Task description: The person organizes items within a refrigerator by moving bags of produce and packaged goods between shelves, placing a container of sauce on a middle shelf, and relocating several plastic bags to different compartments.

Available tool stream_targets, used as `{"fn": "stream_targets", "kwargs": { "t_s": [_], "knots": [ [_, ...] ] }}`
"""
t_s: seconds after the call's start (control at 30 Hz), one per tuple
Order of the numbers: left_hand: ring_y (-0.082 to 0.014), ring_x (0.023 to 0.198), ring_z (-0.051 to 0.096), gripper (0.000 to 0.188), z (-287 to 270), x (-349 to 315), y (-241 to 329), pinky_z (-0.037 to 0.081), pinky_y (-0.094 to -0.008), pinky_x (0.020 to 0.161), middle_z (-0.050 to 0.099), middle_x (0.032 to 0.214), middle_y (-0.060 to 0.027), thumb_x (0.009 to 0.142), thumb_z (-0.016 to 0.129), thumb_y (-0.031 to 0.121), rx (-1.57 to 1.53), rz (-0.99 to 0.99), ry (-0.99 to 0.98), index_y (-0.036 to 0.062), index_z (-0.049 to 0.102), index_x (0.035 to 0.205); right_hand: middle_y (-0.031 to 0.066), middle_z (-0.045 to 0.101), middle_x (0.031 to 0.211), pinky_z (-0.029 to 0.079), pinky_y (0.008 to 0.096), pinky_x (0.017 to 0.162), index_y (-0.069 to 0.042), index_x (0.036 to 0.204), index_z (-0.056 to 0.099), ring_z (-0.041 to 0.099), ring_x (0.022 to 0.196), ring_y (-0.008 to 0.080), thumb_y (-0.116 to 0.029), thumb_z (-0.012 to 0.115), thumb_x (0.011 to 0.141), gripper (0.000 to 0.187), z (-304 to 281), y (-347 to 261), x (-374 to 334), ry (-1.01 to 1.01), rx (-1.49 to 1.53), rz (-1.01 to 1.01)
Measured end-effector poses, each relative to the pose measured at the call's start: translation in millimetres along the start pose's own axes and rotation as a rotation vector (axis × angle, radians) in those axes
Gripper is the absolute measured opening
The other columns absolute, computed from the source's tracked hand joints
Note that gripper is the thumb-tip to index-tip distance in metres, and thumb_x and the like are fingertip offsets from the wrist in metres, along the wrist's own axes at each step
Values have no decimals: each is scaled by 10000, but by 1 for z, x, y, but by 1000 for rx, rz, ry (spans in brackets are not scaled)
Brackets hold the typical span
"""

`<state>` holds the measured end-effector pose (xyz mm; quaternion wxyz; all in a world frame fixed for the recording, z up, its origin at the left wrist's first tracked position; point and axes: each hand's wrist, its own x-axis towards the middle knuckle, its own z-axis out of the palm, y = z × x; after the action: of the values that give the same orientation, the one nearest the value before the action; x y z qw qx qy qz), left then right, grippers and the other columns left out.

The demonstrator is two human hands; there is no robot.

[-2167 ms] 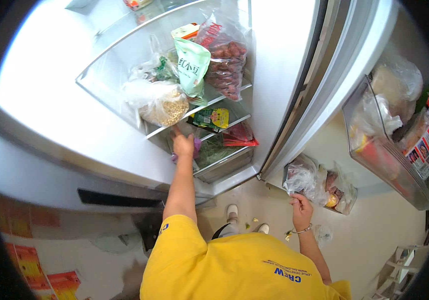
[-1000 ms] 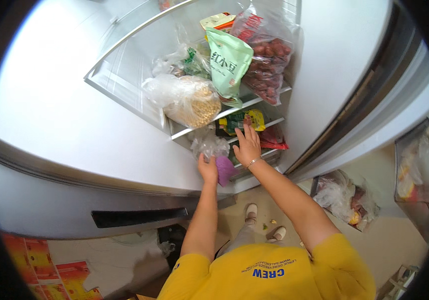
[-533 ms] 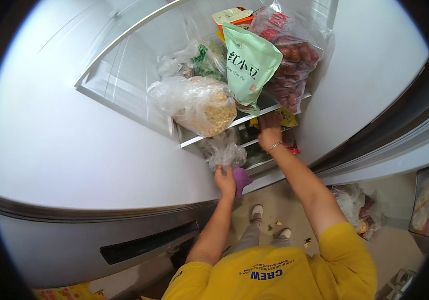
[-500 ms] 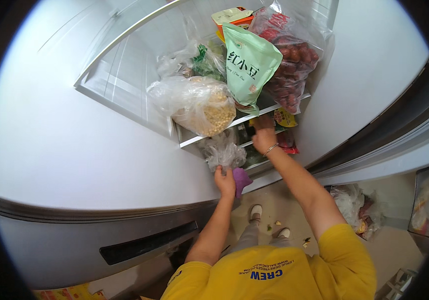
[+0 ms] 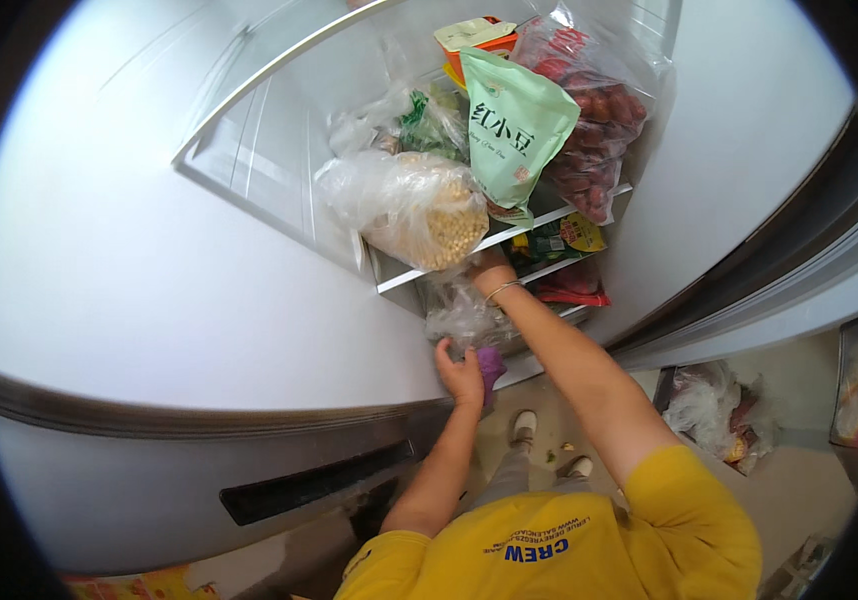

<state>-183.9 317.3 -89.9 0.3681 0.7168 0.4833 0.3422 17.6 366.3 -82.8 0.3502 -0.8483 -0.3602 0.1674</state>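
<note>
My left hand [image 5: 462, 376] is grasping purple cloth [image 5: 491, 366]. My right hand [image 5: 490, 273] is hiding its fingers; I can't tell its grip. The clear bag [image 5: 459, 318], at my left hand's twelve o'clock, is probably needing gentle touching.

That crumpled clear bag [image 5: 457, 305] looks like glossy plastic; the mint pouch [image 5: 514, 125], smoother plastic; the bracelet [image 5: 502, 289], shiny metal; the yellow shirt [image 5: 639, 545], matt cloth.
</note>
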Motion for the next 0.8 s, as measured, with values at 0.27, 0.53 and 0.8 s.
{"fn": "stream_targets", "kwargs": {
  "t_s": [0.27, 0.53, 0.8],
  "knots": [
    [-295, 1131, 459, 757, 6, 7, 1, 384, -370, 938, 414, 1277, -207, 812, 661, 309, -726, -604, -27, -32, 253, 1351, 79, 640, 844, 466, 308, 701, 23, 926, 622, 586, 784, 164, -311, 637, 809, 354, -45, 26, -39, -134, 532, 230],
    [-231, 988, 553, 529, 17, 21, 16, 433, -339, 859, 564, 1100, -139, 751, 691, 148, -961, -714, -499, -26, 458, 1192, 47, 634, 863, 459, 296, 689, 1, 989, 615, 564, 761, 132, -308, 635, 829, 349, -64, 8, -81, -195, 973, 284],
    [-180, 874, 568, 402, -33, -31, 23, 454, -283, 769, 599, 1007, -114, 741, 542, 9, -576, -253, -620, -30, 510, 1140, 39, 630, 958, 469, 278, 750, -8, 1062, 602, 577, 856, 127, -108, 686, 758, 332, -129, 16, -186, -80, 1022, 223]
  ]
}}
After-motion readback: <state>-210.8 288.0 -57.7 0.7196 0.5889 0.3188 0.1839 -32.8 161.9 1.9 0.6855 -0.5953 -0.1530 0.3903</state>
